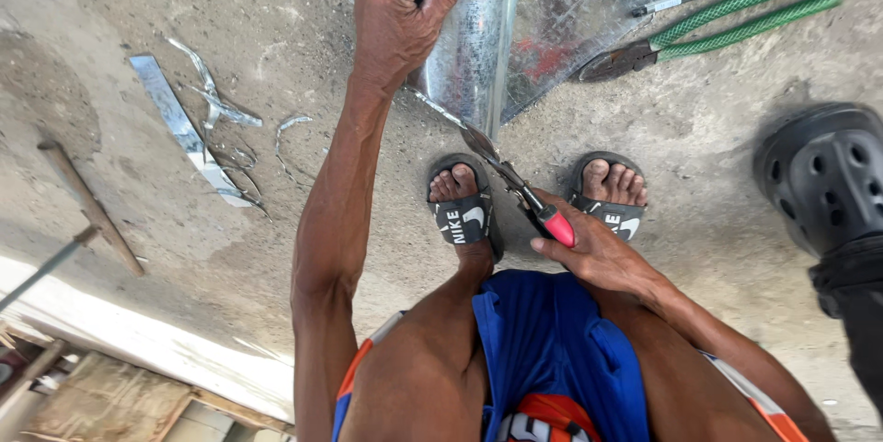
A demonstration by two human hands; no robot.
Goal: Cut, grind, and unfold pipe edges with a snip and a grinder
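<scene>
Blue shorts (552,341) with orange trim were seen nearest the camera, with both thighs bare beneath them. Just beyond, the right hand (598,253) was clamped on the red-handled snips (515,184), whose blades were pointed up toward the lower edge of the tube (474,56). Both feet were seen in black sandals (464,221) on the concrete floor (276,65), one to each side of the snips. Off to the right, a black perforated clog (823,171) belonging to another person was seen.

Farther out, the left arm was stretched forward, and the left hand (400,14) was closed in a fist on the rim of the tube, thumb laid over the edge. The tube, of galvanized sheet, was held upright with its open end at the top, its base partly over a flat metal sheet (589,10) laid on the floor.

Left of the arm, a metal strip (184,129) and curled offcuts (225,111) were scattered on the concrete, with a wooden stick (87,203) lying beyond them near the edge. At the far right, green-handled shears (736,23) were laid beside the sheet, blades closed, well apart from both hands.
</scene>
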